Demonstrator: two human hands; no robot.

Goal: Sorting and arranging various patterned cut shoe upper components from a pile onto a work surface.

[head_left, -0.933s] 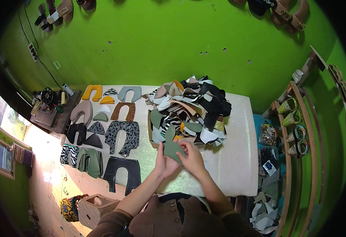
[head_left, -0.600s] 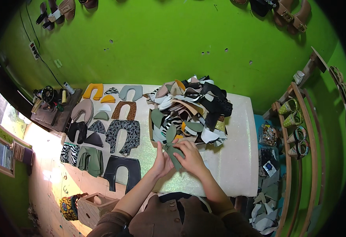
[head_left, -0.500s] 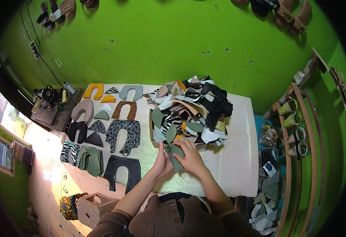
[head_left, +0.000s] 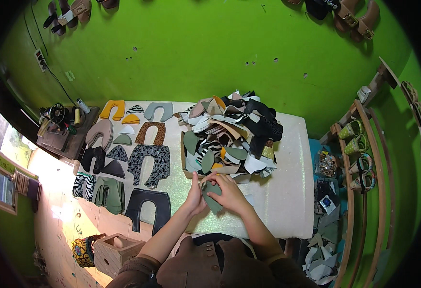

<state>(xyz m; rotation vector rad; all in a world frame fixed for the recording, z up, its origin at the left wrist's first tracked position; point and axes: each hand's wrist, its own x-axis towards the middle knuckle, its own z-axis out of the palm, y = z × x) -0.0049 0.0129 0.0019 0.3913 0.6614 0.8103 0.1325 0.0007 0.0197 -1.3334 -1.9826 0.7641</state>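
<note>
Both my hands are over the near edge of the heaped box, holding sage-green cut pieces (head_left: 213, 198) of leather-like material. My left hand (head_left: 197, 198) grips them along their left side with its fingers curled round. My right hand (head_left: 229, 193) presses on them from the right, thumb on top and fingers at their upper end. How many pieces lie in the hands I cannot tell. Just beyond, a cardboard box (head_left: 183, 161) overflows with a heap of scraps (head_left: 220, 126) in black, white, tan and zebra print. Similar green pieces (head_left: 207, 162) lie at its near side.
Stacked U-shaped cut pieces (head_left: 153, 168) and half-round ones (head_left: 122, 139) lie sorted by colour on the left of the white table (head_left: 289, 192). A sewing machine (head_left: 57, 115) stands beyond them. On the right are a wooden shoe rack (head_left: 359, 149) and a scrap pile (head_left: 322, 261).
The green pieces, fanned apart half a second ago, now sit closer together. My right fingers have shifted slightly toward my left hand at the pieces' upper end.
</note>
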